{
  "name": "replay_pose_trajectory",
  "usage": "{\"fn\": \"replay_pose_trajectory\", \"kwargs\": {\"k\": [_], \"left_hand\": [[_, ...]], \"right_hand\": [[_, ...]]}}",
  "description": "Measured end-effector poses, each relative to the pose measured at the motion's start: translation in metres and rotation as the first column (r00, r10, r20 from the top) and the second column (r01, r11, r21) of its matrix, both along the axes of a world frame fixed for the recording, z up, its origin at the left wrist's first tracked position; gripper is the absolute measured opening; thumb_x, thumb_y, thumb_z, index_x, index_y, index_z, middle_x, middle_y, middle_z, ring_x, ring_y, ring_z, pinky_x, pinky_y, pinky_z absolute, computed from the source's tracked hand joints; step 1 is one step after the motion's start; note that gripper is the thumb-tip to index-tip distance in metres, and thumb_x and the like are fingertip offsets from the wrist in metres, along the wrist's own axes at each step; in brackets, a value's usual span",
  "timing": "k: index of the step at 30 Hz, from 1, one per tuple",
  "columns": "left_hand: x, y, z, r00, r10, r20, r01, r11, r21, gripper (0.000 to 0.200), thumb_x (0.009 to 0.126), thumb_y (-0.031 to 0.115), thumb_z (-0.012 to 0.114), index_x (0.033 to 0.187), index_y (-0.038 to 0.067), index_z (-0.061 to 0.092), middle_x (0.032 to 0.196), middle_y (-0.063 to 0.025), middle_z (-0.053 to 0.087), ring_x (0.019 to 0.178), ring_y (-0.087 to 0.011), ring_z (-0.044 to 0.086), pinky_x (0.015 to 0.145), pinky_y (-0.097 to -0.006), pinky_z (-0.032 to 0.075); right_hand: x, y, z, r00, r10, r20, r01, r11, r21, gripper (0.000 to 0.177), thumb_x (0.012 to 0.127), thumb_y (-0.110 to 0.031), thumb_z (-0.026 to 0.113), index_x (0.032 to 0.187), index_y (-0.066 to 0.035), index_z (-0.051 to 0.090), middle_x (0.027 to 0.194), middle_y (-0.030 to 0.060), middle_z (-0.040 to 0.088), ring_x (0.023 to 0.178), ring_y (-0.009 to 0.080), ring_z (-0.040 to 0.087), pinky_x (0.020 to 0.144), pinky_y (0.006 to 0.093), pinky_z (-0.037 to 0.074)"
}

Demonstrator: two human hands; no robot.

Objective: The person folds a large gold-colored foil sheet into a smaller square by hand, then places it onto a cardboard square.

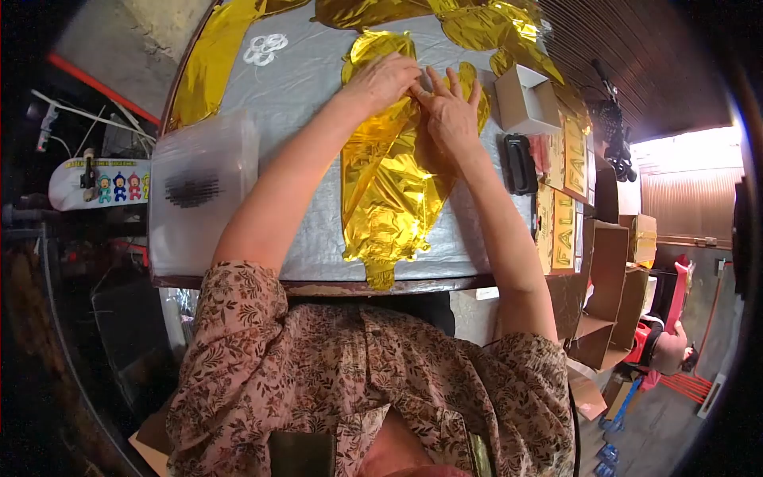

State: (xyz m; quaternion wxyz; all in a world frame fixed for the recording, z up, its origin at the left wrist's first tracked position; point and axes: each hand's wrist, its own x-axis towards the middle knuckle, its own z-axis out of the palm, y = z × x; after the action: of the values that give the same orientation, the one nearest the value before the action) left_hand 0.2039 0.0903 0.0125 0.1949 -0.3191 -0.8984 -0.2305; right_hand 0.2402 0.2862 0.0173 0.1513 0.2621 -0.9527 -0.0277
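A flat, wrinkled gold foil balloon lies lengthwise on the grey-covered table in front of me, its narrow neck tab at the near edge. My left hand is on its far part, fingers pressed together at the foil; their tips are partly hidden. Beside it, my right hand rests on the foil with fingers spread, its thumb meeting the left fingertips.
More gold foil lies along the table's far and left edges. A clear plastic bag, white rings, an open white box and a black tray sit around. Cardboard boxes and another person are at right.
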Motion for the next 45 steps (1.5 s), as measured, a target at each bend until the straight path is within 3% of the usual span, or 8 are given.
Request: {"fn": "replay_pose_trajectory", "kwargs": {"k": [13,25,28,29,32,35,39,45], "left_hand": [[-0.009,0.005,-0.028,0.959,0.284,0.013,-0.278,0.948,-0.157,0.047,0.1,0.024,0.049,0.146,0.016,0.053,0.155,0.0012,0.048,0.139,-0.0214,0.046,0.114,-0.0523,0.034],[-0.039,0.006,0.027,0.897,0.357,0.26,-0.214,0.866,-0.452,0.054,0.097,0.032,0.051,0.15,0.022,0.051,0.156,0.0079,0.047,0.143,-0.0201,0.042,0.116,-0.0497,0.038],[-0.085,-0.022,-0.007,0.966,0.244,0.087,-0.166,0.84,-0.517,0.047,0.098,0.025,0.054,0.144,0.018,0.058,0.153,0.0015,0.052,0.136,-0.0285,0.052,0.111,-0.0479,0.045],[-0.089,-0.032,0.007,0.931,0.287,0.225,-0.159,0.875,-0.458,0.046,0.097,0.02,0.057,0.143,0.019,0.057,0.145,-0.0061,0.06,0.121,-0.0386,0.06,0.107,-0.0445,0.049],[-0.098,-0.077,-0.015,0.986,0.161,-0.044,-0.165,0.981,-0.101,0.038,0.096,0.012,0.06,0.134,0.013,0.065,0.138,-0.0089,0.065,0.121,-0.036,0.062,0.104,-0.0437,0.051],[-0.04,-0.048,0.009,0.995,0.081,0.05,-0.086,0.992,0.089,0.029,0.098,0.008,0.058,0.124,0.008,0.07,0.132,-0.0119,0.068,0.123,-0.0326,0.062,0.102,-0.0418,0.052],[-0.011,-0.017,-0.016,0.998,-0.046,-0.042,0.055,0.973,0.225,0.027,0.099,0.009,0.058,0.122,0.007,0.072,0.128,-0.0114,0.071,0.119,-0.0329,0.065,0.101,-0.0411,0.053],[-0.002,-0.003,-0.021,0.998,0.023,-0.054,-0.02,0.997,0.069,0.031,0.1,0.016,0.06,0.127,0.002,0.068,0.134,-0.0129,0.067,0.126,-0.0333,0.059,0.109,-0.0417,0.048]], "right_hand": [[-0.003,0.004,-0.002,0.996,0.077,-0.035,-0.077,0.997,0.016,0.055,0.095,-0.007,0.051,0.146,-0.028,0.059,0.153,-0.0045,0.054,0.151,0.0284,0.038,0.119,0.0697,0.013],[-0.007,0.005,-0.001,0.996,0.093,0.014,-0.094,0.995,0.027,0.056,0.093,-0.003,0.05,0.144,-0.023,0.061,0.152,-0.0057,0.055,0.151,0.0232,0.039,0.118,0.0736,0.01],[-0.008,0.003,0.002,0.995,0.086,0.047,-0.087,0.996,0.03,0.057,0.092,-0.002,0.05,0.144,-0.024,0.061,0.153,-0.0063,0.055,0.151,0.0228,0.038,0.118,0.0744,0.01],[-0.007,0.003,0.002,0.996,0.079,0.047,-0.08,0.996,0.027,0.057,0.092,-0.002,0.05,0.144,-0.024,0.061,0.153,-0.0063,0.055,0.151,0.0228,0.038,0.118,0.0744,0.01],[-0.009,0.003,0.003,0.997,0.074,0.036,-0.076,0.995,0.067,0.057,0.092,-0.002,0.051,0.144,-0.024,0.061,0.153,-0.0079,0.054,0.151,0.0222,0.038,0.117,0.0751,0.011],[-0.012,0.004,-0.002,0.996,0.074,0.052,-0.078,0.994,0.077,0.057,0.092,-0.004,0.052,0.145,-0.025,0.06,0.152,-0.0095,0.054,0.151,0.0225,0.038,0.118,0.0751,0.01],[-0.013,0.007,-0.009,0.994,0.112,0.02,-0.112,0.994,0.013,0.053,0.094,-0.008,0.053,0.144,-0.024,0.061,0.151,-0.0064,0.056,0.149,0.0275,0.04,0.116,0.0789,0.009],[-0.011,0.004,-0.005,0.998,0.05,0.029,-0.052,0.996,0.079,0.054,0.097,-0.007,0.05,0.147,-0.028,0.058,0.154,-0.0098,0.053,0.149,0.0246,0.042,0.118,0.0752,0.007]]}}
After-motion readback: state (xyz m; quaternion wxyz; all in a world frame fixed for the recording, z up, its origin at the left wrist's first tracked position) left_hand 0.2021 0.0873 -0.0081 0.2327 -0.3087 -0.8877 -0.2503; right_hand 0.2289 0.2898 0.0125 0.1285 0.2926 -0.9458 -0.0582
